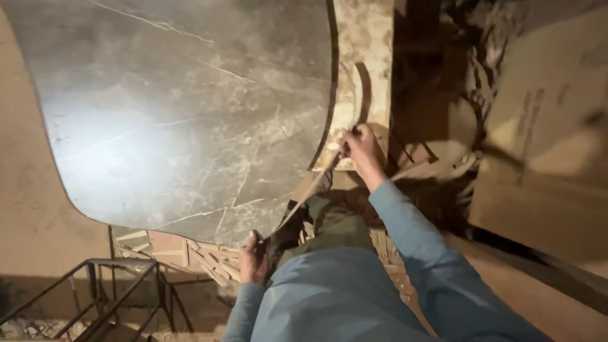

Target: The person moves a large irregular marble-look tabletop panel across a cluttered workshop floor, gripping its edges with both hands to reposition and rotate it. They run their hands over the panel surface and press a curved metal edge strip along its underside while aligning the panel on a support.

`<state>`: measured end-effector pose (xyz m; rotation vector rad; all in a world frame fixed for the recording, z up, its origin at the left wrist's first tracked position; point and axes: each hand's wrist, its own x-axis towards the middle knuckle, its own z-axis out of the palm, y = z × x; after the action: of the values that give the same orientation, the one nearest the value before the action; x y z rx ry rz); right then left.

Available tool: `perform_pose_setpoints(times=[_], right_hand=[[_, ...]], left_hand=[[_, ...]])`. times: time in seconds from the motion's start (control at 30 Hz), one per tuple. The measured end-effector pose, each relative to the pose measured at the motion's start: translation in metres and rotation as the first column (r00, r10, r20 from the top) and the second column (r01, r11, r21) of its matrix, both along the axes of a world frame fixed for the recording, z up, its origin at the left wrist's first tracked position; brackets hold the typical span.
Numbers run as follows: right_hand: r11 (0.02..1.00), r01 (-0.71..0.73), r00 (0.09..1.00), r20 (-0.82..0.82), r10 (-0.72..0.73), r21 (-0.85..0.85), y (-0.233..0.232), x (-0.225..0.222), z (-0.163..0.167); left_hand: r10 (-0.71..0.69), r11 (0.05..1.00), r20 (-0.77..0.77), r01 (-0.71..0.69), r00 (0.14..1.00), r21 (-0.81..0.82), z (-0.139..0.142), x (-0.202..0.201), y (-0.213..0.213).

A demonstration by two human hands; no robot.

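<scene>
A large grey marble-patterned tabletop [171, 114] with a curved edge fills the upper left. A thin edge-banding strip [308, 190] runs along its right edge, from a loop at the top down to the bottom. My right hand [361, 147] pinches the strip against the curved edge near the middle. My left hand [253, 258] grips the lower end of the same strip near the bottom edge of the top. Both arms wear light blue sleeves.
A beige marbled board [367, 38] lies under the tabletop's right edge. A black metal frame [107, 285] stands at lower left. Wood offcuts [202, 256] litter the floor below. A cardboard box [544, 126] sits on the right.
</scene>
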<state>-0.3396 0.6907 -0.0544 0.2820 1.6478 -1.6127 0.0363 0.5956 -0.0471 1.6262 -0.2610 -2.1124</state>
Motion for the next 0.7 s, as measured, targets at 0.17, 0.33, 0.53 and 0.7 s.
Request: perform_pose_setpoints(times=[0.17,0.33,0.53,0.7], right_hand=[[0.999,0.007,0.999,0.053,-0.008,0.034,0.003,0.023,-0.002],[0.999,0.045,0.989,0.14,-0.045,-0.002,0.005,0.065,0.009],[0.999,-0.005,0.982,0.189,-0.002,0.036,-0.017,0.076,0.036],[0.997,-0.022,1.0,0.019,0.021,0.071,-0.044,0.053,0.054]], left_hand=[[0.019,0.999,0.021,-0.019,1.0,0.037,0.01,0.018,-0.019],[0.027,0.998,0.008,-0.026,1.0,-0.06,0.018,0.048,-0.048],[0.023,1.0,0.144,-0.024,0.989,0.005,0.031,0.06,-0.071],[-0.052,0.998,0.093,0.048,0.994,0.049,0.042,0.061,-0.076]])
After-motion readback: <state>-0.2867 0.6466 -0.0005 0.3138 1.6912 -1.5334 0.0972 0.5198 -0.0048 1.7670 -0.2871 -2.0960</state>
